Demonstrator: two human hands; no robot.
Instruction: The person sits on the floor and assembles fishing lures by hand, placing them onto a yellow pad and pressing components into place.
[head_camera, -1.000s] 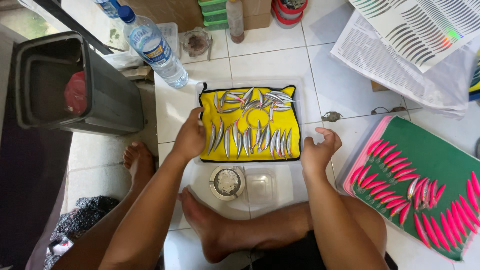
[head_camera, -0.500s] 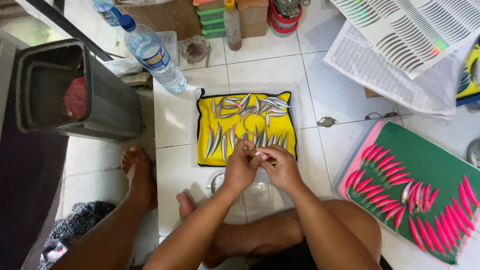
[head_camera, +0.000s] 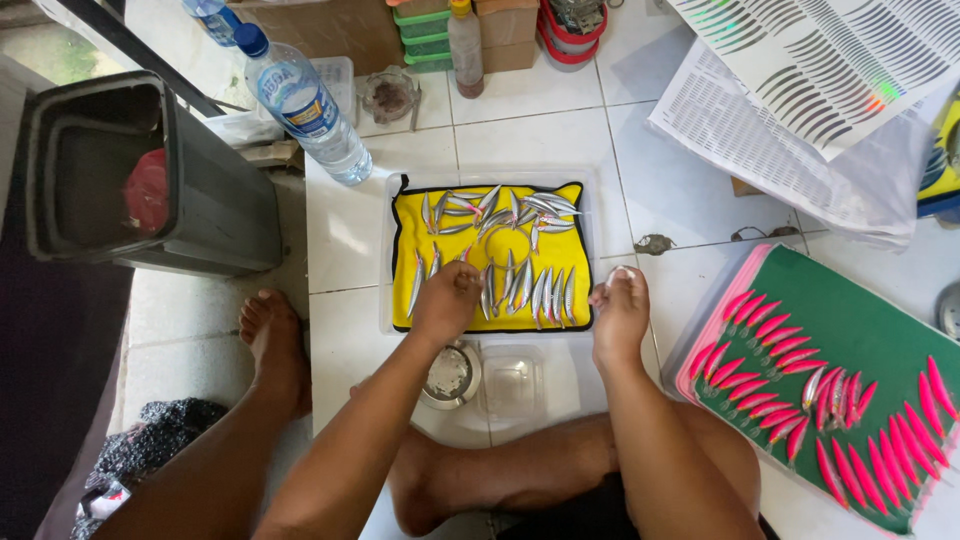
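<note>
A clear tray (head_camera: 388, 250) on the tiled floor holds a yellow cloth (head_camera: 405, 215) strewn with several silver fish-shaped lures (head_camera: 520, 210). My left hand (head_camera: 447, 300) rests knuckles-up on the cloth's near edge. Its fingers curl down among the lures and the fingertips are hidden. My right hand (head_camera: 620, 312) hovers at the tray's near right corner with its fingertips pinched together around something small and pale. Just in front of the tray stand a round metal dish (head_camera: 450, 373) and a small clear plastic cup (head_camera: 512, 380).
A green board (head_camera: 850, 300) with several pink lures lies at the right. Printed sticker sheets (head_camera: 800, 90) lie at the far right. A water bottle (head_camera: 300, 105) and a dark bin (head_camera: 130, 175) stand at the left. My bare feet and crossed legs are below the tray.
A second ago my hands gripped the tray's near corners. They then met over the cloth's near edge. Now they are apart, the left on the lures, the right at the tray's right corner.
</note>
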